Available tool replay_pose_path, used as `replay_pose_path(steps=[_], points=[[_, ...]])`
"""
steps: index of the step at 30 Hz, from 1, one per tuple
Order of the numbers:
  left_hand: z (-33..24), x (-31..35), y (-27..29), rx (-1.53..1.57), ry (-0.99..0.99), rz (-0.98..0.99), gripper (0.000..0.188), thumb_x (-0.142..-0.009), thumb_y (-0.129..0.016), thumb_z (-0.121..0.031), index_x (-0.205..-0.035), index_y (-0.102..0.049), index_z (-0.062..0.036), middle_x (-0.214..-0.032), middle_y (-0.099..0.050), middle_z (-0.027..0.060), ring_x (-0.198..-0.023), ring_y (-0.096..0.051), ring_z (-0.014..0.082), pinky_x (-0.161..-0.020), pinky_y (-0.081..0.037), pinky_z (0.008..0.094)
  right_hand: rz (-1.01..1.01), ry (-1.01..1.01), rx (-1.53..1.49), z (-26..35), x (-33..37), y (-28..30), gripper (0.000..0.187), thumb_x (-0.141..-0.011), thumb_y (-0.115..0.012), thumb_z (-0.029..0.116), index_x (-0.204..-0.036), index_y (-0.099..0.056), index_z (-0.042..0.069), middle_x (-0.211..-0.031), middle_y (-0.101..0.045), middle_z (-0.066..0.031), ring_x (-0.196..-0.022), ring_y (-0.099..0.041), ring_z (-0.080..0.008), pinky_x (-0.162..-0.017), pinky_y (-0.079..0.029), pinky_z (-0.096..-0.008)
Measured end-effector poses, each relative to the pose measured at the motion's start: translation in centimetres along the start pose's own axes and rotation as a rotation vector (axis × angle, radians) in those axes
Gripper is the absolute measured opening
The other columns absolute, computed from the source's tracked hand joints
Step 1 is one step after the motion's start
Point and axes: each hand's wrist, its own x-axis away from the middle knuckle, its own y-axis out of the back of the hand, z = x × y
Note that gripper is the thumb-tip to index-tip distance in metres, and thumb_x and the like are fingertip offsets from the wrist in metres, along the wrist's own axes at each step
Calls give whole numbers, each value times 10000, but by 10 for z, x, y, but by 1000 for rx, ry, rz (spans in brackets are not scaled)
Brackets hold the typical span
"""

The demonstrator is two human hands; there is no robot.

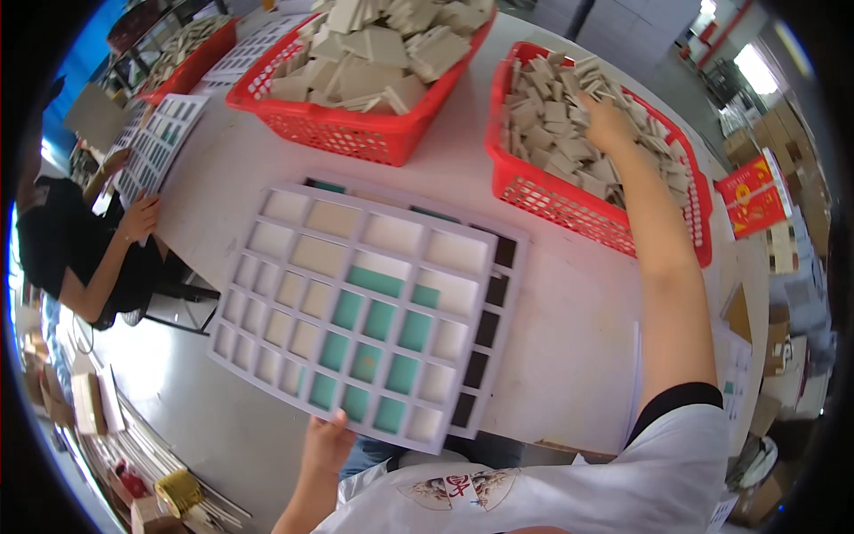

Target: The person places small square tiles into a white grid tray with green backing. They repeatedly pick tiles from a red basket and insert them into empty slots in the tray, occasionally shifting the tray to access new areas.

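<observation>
My left hand (327,442) grips the near edge of a pale grey grid board (470,329), its thumb on top. Some of the board's cells show teal pieces (380,319), others beige pieces (320,255), and others look white. Beneath it lies a second board with dark squares (487,329), mostly covered. My right arm stretches across to a red basket (569,206) at the far right. There my right hand (609,126) touches a heap of small beige tiles (556,125), one finger stretched out. Its other fingers are partly hidden, and no tile shows in its grip.
Another red basket (338,133), heaped with larger beige tiles (360,76), stands at the back of the white table (560,329). At the left a person (76,240) holds a similar grid board (165,142). A red box (756,194) and cartons (783,133) are beyond the right edge.
</observation>
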Motion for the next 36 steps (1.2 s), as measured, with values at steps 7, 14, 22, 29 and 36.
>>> replay_pose_path(steps=[7, 14, 22, 29, 36], points=[[45, 16, -55, -114, 757, 203, 515, -930, -663, -161, -1380, -456, -16, -1405, -487, 159, -1331, -451, 305, -1115, -382, 500, -251, 43, -352, -46, 39, 32, 671, -740, -666, 94, -1380, -520, 232, -1245, -592, -231, -1136, -589, -389, -944, -481, -450], [16, 23, -97, -1089, 930, 848, 520, -1008, -533, -355, -1385, -501, 3, -1414, -518, 132, -1331, -450, 221, -1128, -327, 330, -333, 46, -987, -69, 122, 102, 751, -684, -681, 23, -1410, -495, 73, -1055, -666, -109, -868, -650, -182, -806, -515, -295], [-7, -18, -198, -625, -311, 658, 1215, -666, -893, -387, -1551, -117, -84, -1539, -257, 167, -1386, -360, 347, -1122, -333, 434, 423, 5, -1810, 97, 349, 147, 783, -666, -693, -25, -1415, -479, 58, -1104, -648, -81, -910, -636, -165, -781, -529, -309], [29, -17, -195, -523, -35, 774, 1302, -527, -971, -349, -1526, -203, -25, -1337, -484, 163, -1233, -520, 272, -1034, -436, 388, 591, -140, -1751, 160, 444, 107, 991, -694, -732, 1, -1545, -247, 149, -1282, -561, -98, -1076, -589, -206, -873, -503, -323], [34, -13, -205, -496, -141, 688, 695, -725, -866, -197, -1289, -514, 4, -1103, -636, 99, -1004, -625, 172, -893, -515, 313, 375, -218, -1712, 164, 449, 90, 1028, -720, -731, 28, -1557, -139, 101, -1360, -491, -196, -1129, -591, -303, -828, -529, -346]])
